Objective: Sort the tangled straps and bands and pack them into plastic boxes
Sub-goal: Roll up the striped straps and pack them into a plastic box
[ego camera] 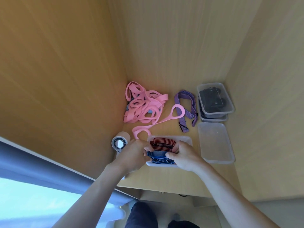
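Both my hands, left [134,153] and right [181,156], pinch the blue strap [160,156] into the near box [184,139]; far-right boxes [215,99] are filled, pink bands [144,104] and purple strap [185,102] remain.

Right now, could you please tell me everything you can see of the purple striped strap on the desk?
The purple strap is a flat woven band with fine dark lengthwise stripes, bent into an arch. Both ends point toward the person, and one carries a small dark buckle. It lies loose on the wooden desk, unpacked, between the pink band pile and the stacked clear boxes. A pink loop overlaps its left leg. Neither hand touches it.
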`<state>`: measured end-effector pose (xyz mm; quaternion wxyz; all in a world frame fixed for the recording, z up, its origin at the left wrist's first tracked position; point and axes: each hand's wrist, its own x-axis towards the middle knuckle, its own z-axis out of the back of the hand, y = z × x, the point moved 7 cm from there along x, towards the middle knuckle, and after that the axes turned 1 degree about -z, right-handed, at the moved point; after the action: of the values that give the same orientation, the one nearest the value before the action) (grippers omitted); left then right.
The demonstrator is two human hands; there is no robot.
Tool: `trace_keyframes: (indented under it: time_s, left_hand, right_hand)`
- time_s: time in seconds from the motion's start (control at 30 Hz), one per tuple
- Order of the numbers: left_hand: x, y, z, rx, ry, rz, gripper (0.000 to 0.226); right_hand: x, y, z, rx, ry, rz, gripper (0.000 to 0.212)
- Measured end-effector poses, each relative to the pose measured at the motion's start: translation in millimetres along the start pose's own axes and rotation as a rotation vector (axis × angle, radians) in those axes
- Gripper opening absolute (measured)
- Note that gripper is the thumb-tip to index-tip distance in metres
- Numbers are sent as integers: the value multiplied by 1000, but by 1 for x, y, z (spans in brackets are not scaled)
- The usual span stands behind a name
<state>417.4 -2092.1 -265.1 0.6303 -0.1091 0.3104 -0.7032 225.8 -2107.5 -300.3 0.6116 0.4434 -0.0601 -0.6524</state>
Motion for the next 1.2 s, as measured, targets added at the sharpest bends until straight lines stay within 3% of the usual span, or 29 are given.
trace_keyframes:
  time_s: [0.87, 0.93, 1.07, 1.2]
  left_hand:
    - [15, -11, -6, 209, 42, -107, 17]
    - [16, -13, -7, 269, 40, -107, 24]
    - [12, -15, -7, 255, 11, -104, 65]
    - [9, -15, -14, 323, 39, -140, 71]
  right_hand:
    - [-5, 6, -7, -203, -126, 57, 22]
    - [-4, 9, -5, -235, -131, 75, 24]
    - [-6, 10, -2, -183, -168, 103, 40]
    - [-14, 10, -4, -128, -193, 191, 52]
